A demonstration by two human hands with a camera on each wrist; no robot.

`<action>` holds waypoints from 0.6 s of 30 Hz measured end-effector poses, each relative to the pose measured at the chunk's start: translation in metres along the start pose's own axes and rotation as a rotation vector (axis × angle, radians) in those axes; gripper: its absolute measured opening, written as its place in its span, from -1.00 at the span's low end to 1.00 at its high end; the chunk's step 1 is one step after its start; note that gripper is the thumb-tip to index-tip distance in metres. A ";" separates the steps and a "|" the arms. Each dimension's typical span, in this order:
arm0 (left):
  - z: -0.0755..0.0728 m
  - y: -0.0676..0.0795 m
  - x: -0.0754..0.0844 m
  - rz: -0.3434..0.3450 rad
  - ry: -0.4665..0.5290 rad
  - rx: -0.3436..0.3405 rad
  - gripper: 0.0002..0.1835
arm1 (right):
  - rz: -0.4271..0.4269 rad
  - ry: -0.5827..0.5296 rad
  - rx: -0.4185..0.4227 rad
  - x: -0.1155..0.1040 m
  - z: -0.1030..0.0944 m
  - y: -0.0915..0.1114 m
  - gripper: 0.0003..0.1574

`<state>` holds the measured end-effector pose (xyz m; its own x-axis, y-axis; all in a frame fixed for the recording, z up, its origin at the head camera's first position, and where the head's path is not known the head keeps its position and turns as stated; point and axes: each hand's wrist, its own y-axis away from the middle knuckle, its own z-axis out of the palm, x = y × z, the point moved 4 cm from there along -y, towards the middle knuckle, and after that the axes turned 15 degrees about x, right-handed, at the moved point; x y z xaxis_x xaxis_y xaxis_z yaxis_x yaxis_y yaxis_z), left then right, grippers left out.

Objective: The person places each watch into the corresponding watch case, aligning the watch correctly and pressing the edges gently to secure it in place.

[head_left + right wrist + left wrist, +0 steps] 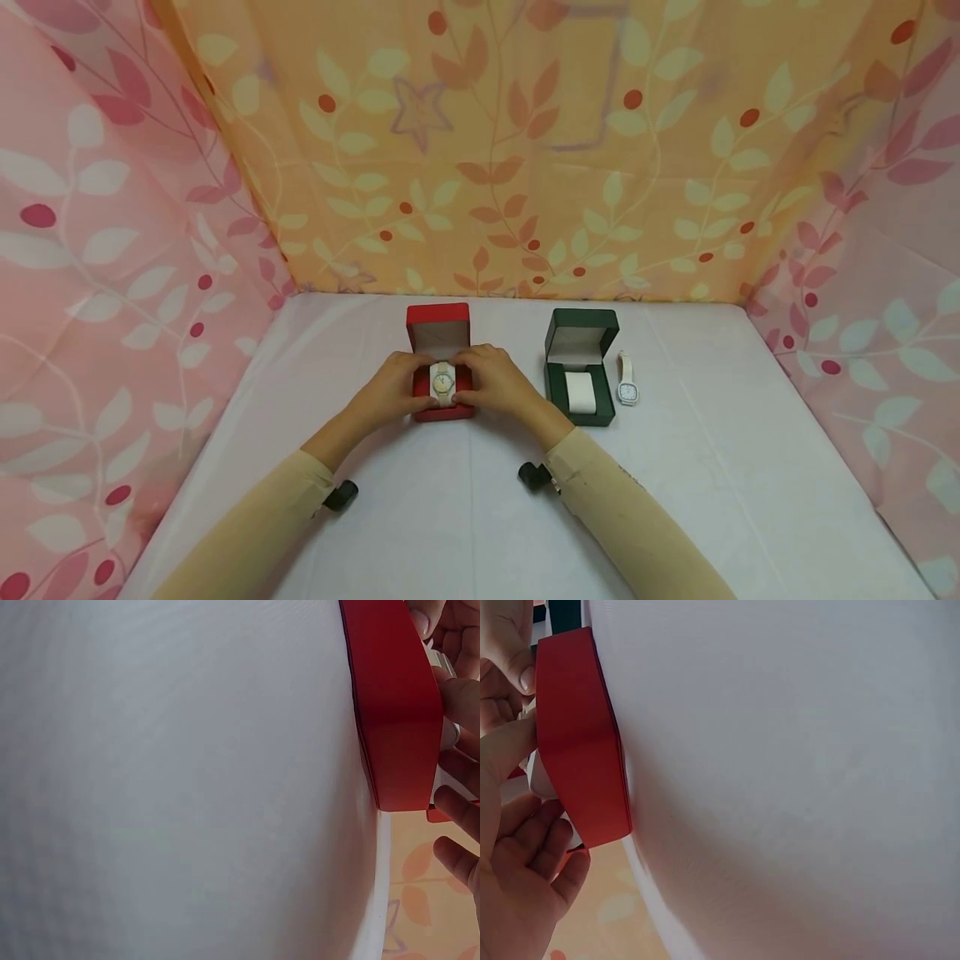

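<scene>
A wristwatch with a round, pale dial and cream strap is wrapped round a white cushion at the red watch box, whose lid stands open. My left hand holds the cushion by its left side, thumb nearest me and fingers at the far end. From the right, my right hand grips the same cushion in mirror fashion. In the left wrist view, the outer wall of the red box hides part of the cushion and fingertips.
To the right stands an open dark green watch box with a bare white cushion. Beside it lies a second wristwatch with a squarish face and pale strap. Patterned cloth walls surround the white-covered table at the back and sides.
</scene>
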<state>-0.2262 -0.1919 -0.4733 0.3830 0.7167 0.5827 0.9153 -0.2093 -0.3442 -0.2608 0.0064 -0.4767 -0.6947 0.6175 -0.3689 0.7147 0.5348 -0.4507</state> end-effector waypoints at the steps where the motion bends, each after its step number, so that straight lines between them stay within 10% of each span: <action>1: 0.000 0.000 0.000 0.004 -0.001 0.007 -0.34 | -0.001 0.005 0.002 0.000 0.000 0.000 -0.28; 18: 0.000 0.001 -0.005 -0.012 0.014 0.002 -0.31 | -0.012 -0.073 0.007 0.002 0.003 -0.001 -0.31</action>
<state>-0.2267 -0.1959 -0.4764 0.3737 0.7096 0.5974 0.9196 -0.1992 -0.3386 -0.2631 0.0053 -0.4796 -0.7071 0.5673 -0.4221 0.7063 0.5374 -0.4609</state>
